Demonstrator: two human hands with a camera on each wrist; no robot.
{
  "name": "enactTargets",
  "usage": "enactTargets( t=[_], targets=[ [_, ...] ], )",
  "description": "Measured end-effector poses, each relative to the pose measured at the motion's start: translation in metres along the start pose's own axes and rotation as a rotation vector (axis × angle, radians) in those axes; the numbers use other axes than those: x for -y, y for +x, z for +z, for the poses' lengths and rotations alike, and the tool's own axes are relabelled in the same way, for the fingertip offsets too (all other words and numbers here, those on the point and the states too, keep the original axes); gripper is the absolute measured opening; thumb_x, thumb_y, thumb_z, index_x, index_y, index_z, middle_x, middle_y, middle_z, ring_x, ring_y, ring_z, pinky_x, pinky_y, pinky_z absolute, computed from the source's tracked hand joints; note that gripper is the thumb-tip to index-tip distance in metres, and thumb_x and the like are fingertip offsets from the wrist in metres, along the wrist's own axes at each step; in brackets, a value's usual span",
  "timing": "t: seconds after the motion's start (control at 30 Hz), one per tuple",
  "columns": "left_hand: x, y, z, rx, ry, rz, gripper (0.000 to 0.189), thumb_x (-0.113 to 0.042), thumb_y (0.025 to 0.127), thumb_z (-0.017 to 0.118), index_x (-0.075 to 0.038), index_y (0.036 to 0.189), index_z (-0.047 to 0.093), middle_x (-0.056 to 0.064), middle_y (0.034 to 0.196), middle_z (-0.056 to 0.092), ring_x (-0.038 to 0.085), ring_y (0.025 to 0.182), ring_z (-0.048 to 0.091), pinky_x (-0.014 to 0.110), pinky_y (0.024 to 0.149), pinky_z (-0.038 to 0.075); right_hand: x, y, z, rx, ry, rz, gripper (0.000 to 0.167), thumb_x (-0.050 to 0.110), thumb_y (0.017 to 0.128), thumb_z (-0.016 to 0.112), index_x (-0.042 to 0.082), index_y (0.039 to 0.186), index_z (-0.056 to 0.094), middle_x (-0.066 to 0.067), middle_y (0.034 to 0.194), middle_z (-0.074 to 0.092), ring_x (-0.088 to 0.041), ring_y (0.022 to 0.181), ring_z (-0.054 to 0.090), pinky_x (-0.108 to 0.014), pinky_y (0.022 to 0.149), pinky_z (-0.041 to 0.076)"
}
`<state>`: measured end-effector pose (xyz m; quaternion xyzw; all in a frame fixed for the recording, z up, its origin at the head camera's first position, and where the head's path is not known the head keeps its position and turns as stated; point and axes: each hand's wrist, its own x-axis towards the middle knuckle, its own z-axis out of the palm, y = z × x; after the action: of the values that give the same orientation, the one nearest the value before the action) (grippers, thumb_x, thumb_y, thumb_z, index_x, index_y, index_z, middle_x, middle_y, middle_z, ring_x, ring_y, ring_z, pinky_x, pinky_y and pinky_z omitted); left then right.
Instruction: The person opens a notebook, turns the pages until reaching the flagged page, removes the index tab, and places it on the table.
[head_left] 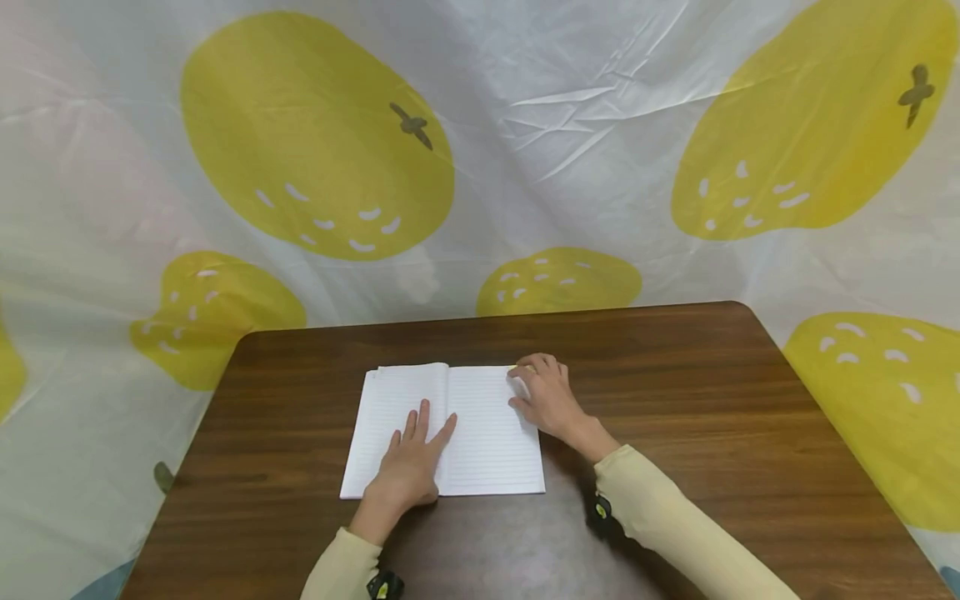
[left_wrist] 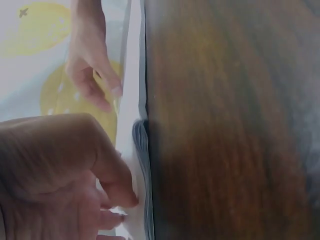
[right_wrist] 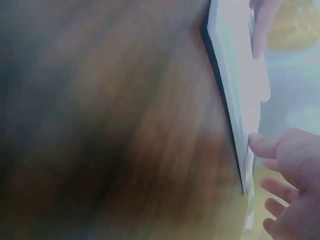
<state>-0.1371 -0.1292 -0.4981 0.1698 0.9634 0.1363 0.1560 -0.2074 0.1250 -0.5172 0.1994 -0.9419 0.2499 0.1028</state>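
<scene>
An open lined notebook (head_left: pixel 491 458) lies flat on the wooden table, its blank ruled pages facing up. My left hand (head_left: pixel 408 467) rests spread over the left page near the centre fold, the index fingertip reaching the right page. Up at the far right corner of the notebook is my right hand (head_left: pixel 551 400), its fingers bent and its thumb apart from them. In the right wrist view the thumb (right_wrist: pixel 262 145) touches the page edge. A small yellow sliver shows by the right fingertips in the head view; what it is stays mostly hidden.
The brown wooden table (head_left: pixel 712 425) extends around the notebook on all sides. Behind it hangs a pale curtain (head_left: pixel 555 167) printed with large yellow fruit. Both forearms wear light sleeves with a dark wrist device (head_left: pixel 602 507).
</scene>
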Motion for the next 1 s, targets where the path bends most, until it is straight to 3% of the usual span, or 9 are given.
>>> enactTargets(
  t=[0.13, 0.23, 0.37, 0.5, 0.63, 0.83, 1.0],
  targets=[
    [0.003, 0.0, -0.003, 0.001, -0.067, -0.025, 0.093, 0.002, 0.075, 0.074, -0.019, 0.158, 0.037, 0.026, 0.167, 0.016, 0.045, 0.153, 0.022, 0.063, 0.117, 0.031, -0.009, 0.005, 0.0, -0.021, -0.006, 0.047, 0.041, 0.019, 0.086, 0.082, 0.003, 0.121, 0.068, -0.02, 0.126, 0.06, -0.044, 0.12, 0.049, -0.057, 0.094, 0.035],
    [0.006, 0.0, -0.005, -0.026, -0.073, -0.037, 0.076, -0.003, 0.086, 0.064, -0.02, 0.157, 0.041, 0.026, 0.165, 0.025, 0.046, 0.15, 0.031, 0.062, 0.111, 0.039, -0.016, 0.007, 0.0, -0.034, -0.011, 0.082, 0.043, 0.021, 0.087, 0.082, 0.003, 0.123, 0.067, -0.021, 0.122, 0.062, -0.044, 0.114, 0.052, -0.055, 0.091, 0.037],
    [0.006, -0.002, -0.007, -0.049, -0.067, -0.038, 0.055, -0.021, 0.101, 0.053, -0.02, 0.156, 0.042, 0.029, 0.162, 0.03, 0.05, 0.145, 0.037, 0.064, 0.104, 0.045, -0.02, 0.01, 0.001, -0.035, -0.002, 0.124, 0.042, 0.022, 0.087, 0.081, 0.003, 0.122, 0.067, -0.021, 0.119, 0.065, -0.043, 0.109, 0.056, -0.052, 0.09, 0.039],
    [0.002, -0.004, -0.009, -0.044, -0.089, -0.041, 0.059, -0.031, 0.101, 0.058, -0.018, 0.156, 0.042, 0.03, 0.161, 0.029, 0.053, 0.145, 0.035, 0.067, 0.103, 0.044, -0.02, 0.012, 0.002, -0.041, 0.012, 0.137, 0.037, 0.018, 0.088, 0.079, 0.002, 0.12, 0.068, -0.02, 0.115, 0.067, -0.042, 0.106, 0.058, -0.052, 0.09, 0.041],
    [0.0, -0.005, -0.011, -0.05, -0.099, -0.035, 0.061, -0.031, 0.098, 0.062, -0.016, 0.155, 0.044, 0.032, 0.16, 0.03, 0.055, 0.143, 0.037, 0.067, 0.101, 0.045, -0.018, 0.013, 0.002, -0.064, 0.033, 0.127, 0.03, 0.011, 0.088, 0.077, 0.001, 0.115, 0.069, -0.02, 0.108, 0.068, -0.041, 0.1, 0.061, -0.054, 0.091, 0.045],
    [-0.001, -0.004, -0.008, -0.057, -0.106, -0.032, 0.062, -0.032, 0.098, 0.063, -0.016, 0.155, 0.044, 0.032, 0.16, 0.03, 0.054, 0.143, 0.037, 0.067, 0.1, 0.045, -0.018, 0.014, 0.003, -0.081, 0.065, 0.124, 0.016, 0.003, 0.091, 0.069, -0.002, 0.105, 0.07, -0.018, 0.096, 0.069, -0.035, 0.087, 0.065, -0.048, 0.078, 0.054],
    [-0.002, -0.005, -0.006, -0.057, -0.098, -0.032, 0.062, -0.033, 0.098, 0.063, -0.017, 0.155, 0.044, 0.031, 0.161, 0.03, 0.054, 0.143, 0.037, 0.067, 0.1, 0.046, -0.017, 0.015, 0.004, -0.072, 0.081, 0.176, 0.014, 0.003, 0.094, 0.064, -0.002, 0.105, 0.07, -0.018, 0.096, 0.07, -0.034, 0.087, 0.065, -0.047, 0.077, 0.055]
  ],
)
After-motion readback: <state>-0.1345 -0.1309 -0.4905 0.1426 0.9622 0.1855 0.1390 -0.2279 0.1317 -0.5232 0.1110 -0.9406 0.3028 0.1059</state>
